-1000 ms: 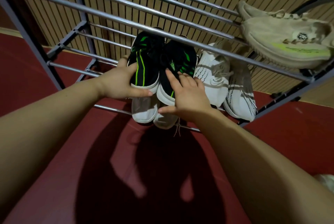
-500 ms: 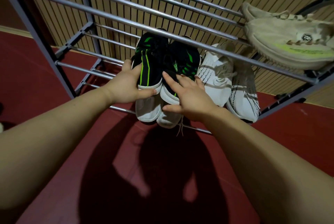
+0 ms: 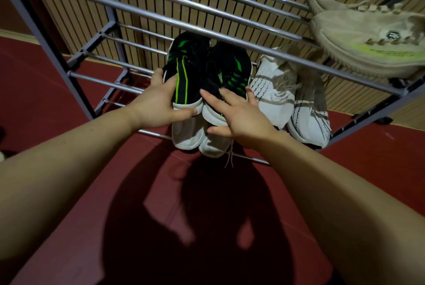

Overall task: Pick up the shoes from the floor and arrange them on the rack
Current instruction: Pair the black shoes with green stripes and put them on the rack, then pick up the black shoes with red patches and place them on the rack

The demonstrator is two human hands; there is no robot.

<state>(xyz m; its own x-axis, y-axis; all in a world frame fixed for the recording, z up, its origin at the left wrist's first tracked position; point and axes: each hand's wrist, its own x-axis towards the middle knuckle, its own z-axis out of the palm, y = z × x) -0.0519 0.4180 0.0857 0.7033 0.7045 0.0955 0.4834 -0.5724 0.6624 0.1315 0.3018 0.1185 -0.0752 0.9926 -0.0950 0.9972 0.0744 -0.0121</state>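
Two black-and-green shoes (image 3: 207,77) sit side by side on the lower shelf of the rack (image 3: 147,12), stacked over a white pair (image 3: 200,137) and just beside the white knit pair (image 3: 289,98). My left hand (image 3: 158,105) has its fingers clamped on the left shoe's heel; my right hand (image 3: 241,116) lies with fingers spread apart on the right shoe. I judge this the seating step: next, nudge both in straight, then let go gently so they don't slide off.
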